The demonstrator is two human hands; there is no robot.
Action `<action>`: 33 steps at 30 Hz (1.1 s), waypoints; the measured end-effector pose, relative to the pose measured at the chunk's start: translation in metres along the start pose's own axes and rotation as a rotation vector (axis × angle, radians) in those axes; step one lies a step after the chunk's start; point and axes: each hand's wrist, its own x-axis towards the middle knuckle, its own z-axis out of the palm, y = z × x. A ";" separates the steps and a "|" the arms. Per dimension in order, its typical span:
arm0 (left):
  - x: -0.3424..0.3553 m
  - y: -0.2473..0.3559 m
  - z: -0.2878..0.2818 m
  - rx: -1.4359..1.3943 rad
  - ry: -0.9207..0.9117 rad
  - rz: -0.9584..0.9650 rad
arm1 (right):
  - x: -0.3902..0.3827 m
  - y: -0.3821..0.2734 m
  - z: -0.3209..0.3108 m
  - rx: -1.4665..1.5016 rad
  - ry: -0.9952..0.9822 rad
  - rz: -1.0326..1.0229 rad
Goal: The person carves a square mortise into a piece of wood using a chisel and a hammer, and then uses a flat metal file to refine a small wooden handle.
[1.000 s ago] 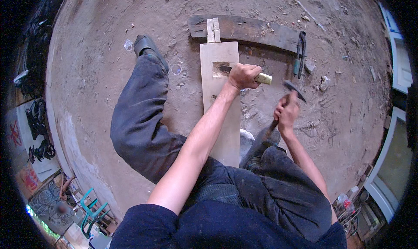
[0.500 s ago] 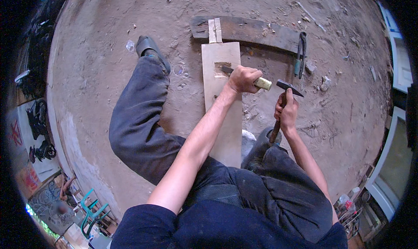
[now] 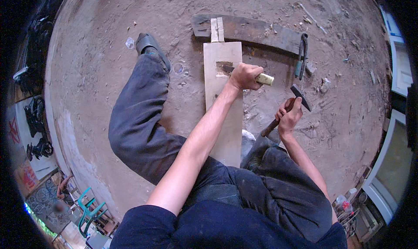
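A pale wooden board (image 3: 224,127) lies lengthwise between my legs, with a narrow tongue at its far end. Near that end a rectangular recess (image 3: 223,73) is cut into it. My left hand (image 3: 246,76) is closed round a chisel (image 3: 265,79); its dark blade slants into the recess and the pale handle end sticks out to the right. To the right of the board, my right hand (image 3: 289,116) grips a hammer (image 3: 301,97) by its wooden handle, thumb along the handle near the head. The hammer head is apart from the chisel.
A dark weathered plank (image 3: 257,32) lies crosswise under the board's far end. Pincers (image 3: 301,57) with a teal grip rest at its right end. Rubble and scraps lie on the dirt floor (image 3: 339,70). A teal chair (image 3: 89,214) stands lower left; white-framed panels (image 3: 387,170) lean at right.
My right hand has swung the hammer right and slightly nearer to me, away from the chisel's end, and the hammer has tilted. My left hand and chisel have stayed nearly in place.
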 end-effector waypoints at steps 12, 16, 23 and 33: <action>0.003 0.003 -0.007 -0.009 0.017 -0.059 | 0.016 -0.013 0.009 -0.378 -0.185 0.124; 0.002 0.002 -0.005 0.007 0.015 -0.075 | 0.010 -0.017 0.011 -0.026 -0.009 0.041; 0.006 0.003 -0.003 0.009 0.021 -0.066 | 0.012 -0.015 -0.005 -0.197 -0.053 0.121; 0.001 -0.001 0.009 0.088 -0.054 -0.093 | 0.037 -0.016 -0.028 -0.605 -0.310 0.248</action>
